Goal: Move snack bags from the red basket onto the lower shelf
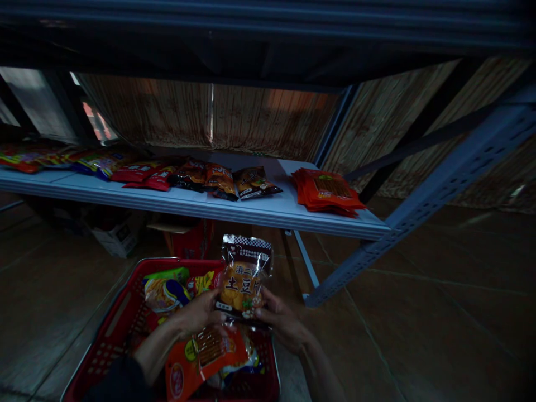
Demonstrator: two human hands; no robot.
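Note:
A dark brown and yellow bag of potato chips (243,276) is held upright between my two hands, its printed front towards me. My left hand (205,312) grips its lower left side, and my right hand (281,319) has its lower right side between thumb and fingers. Just below is a red shopping basket (109,329) with several snack packets in it. An orange packet (205,357) lies on top there, close under my left hand. A white and blue packet (165,293) sits further back in the basket.
Ahead runs a blue-grey metal shelf (268,210). Similar dark chip bags (253,183) and red packets (148,172) lie along it; a stack of orange packets (329,190) is near its right end. A slanted upright post (419,206) stands at right. Cardboard boxes (119,234) are underneath.

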